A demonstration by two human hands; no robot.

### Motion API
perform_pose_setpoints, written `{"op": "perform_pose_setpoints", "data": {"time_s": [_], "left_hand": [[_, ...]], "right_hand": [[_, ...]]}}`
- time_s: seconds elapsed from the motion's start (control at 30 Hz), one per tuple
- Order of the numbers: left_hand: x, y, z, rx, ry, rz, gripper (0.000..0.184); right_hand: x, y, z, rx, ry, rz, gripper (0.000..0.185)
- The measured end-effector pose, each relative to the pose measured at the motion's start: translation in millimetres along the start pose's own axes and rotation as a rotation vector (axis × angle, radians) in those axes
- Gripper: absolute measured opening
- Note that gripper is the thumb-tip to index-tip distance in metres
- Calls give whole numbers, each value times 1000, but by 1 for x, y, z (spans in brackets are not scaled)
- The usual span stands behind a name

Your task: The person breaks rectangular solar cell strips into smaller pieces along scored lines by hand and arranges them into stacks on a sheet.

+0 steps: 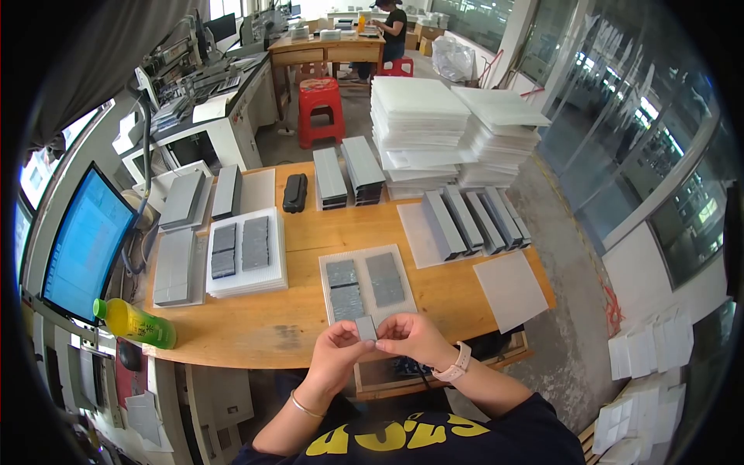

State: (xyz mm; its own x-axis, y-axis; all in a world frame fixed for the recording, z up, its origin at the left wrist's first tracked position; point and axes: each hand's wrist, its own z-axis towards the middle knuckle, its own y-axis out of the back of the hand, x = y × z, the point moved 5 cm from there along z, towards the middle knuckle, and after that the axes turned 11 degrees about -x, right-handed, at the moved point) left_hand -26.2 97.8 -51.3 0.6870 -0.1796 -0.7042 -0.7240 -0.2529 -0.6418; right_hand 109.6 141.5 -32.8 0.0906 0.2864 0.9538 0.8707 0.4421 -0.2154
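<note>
A small grey rectangular piece (366, 328) is pinched between the fingertips of my left hand (338, 353) and my right hand (411, 339), near the table's front edge. Just beyond my hands lies a white sheet (359, 267) bearing grey flat pieces (384, 280) in two groups. To the left, a stack of white sheets (279, 271) carries more grey pieces (256, 242). My left wrist has a bangle and my right wrist a pink band.
Grey block stacks (174, 266) stand on the table (302, 341) at left, with others (442, 225) at right. A black case (294, 193), green bottle (147, 327), monitor (87, 244), white sheet piles (418, 116) and red stool (319, 108) surround them. A person (394, 29) is far back.
</note>
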Motion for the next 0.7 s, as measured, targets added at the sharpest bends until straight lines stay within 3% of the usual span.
{"op": "perform_pose_setpoints", "data": {"time_s": [0.13,0.23,0.33,0.5,0.6,0.7], "left_hand": [[-3,0,2,-92,-168,109,21],[-10,-11,3,-124,-215,149,20],[-5,-23,2,-67,-163,133,20],[1,-26,3,18,-103,27,18],[-8,-39,-10,112,136,-124,26],[-11,-44,-19,287,213,-205,38]], "right_hand": [[11,1,-2,-49,136,-51,38],[60,-14,-14,-183,642,-687,56],[75,-29,-25,-146,1091,-1059,65],[72,-26,-22,-78,1010,-1006,66],[76,-26,-26,-99,957,-942,69],[75,-21,-30,-55,850,-748,77]]}}
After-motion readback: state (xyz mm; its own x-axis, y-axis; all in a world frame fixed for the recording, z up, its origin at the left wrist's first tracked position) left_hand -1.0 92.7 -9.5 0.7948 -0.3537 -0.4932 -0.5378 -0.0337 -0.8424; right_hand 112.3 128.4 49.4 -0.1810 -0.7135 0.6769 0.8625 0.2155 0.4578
